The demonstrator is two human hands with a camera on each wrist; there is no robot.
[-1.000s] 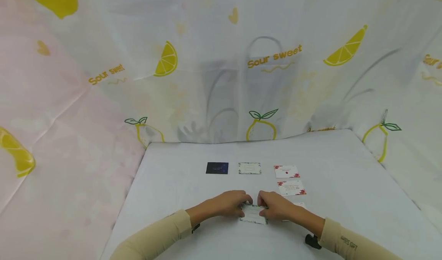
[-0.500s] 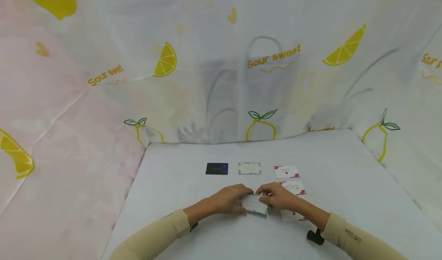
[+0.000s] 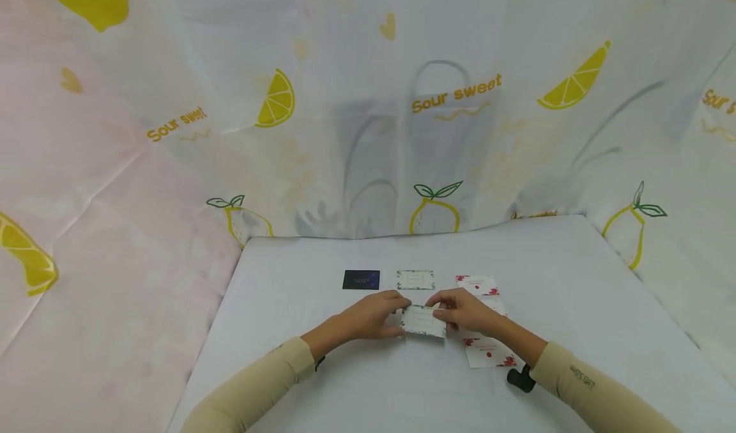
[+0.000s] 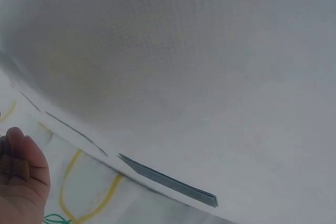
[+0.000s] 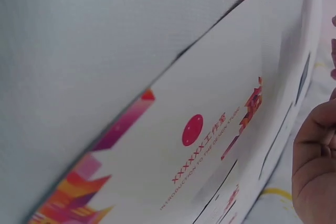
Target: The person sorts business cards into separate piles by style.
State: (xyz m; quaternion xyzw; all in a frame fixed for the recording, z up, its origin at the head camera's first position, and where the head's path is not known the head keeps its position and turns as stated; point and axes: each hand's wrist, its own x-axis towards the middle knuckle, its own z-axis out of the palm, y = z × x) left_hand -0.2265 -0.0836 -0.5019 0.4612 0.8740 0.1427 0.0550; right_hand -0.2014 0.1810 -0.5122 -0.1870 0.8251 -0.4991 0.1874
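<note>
A white business card [image 3: 421, 322] with a green leafy border is between both hands in the head view, above the middle of the table. The right hand [image 3: 464, 310] pinches its right side, thumb over the face and fingers at the far edge. At the card's left end, the left hand [image 3: 370, 315] holds it with fingertips at the far corner and thumb near the close corner. Both wrist views show only part of a hand: the left hand [image 4: 21, 177] at lower left, the right hand [image 5: 317, 161] at the right edge, with the card out of sight.
Behind the hands lie a dark blue card [image 3: 361, 280] and another leafy-bordered card [image 3: 416, 280]. A column of red-patterned cards runs down the right, with a far card [image 3: 476, 285] and a near card [image 3: 489, 353]; the right hand partly covers the middle one. A lemon-print curtain [image 3: 345, 133] hangs behind the white table [image 3: 287, 356].
Both hands have moved the leafy-bordered card away from the body, towards the back row. The near red-patterned card has come into fuller view, while the middle one is now more covered.
</note>
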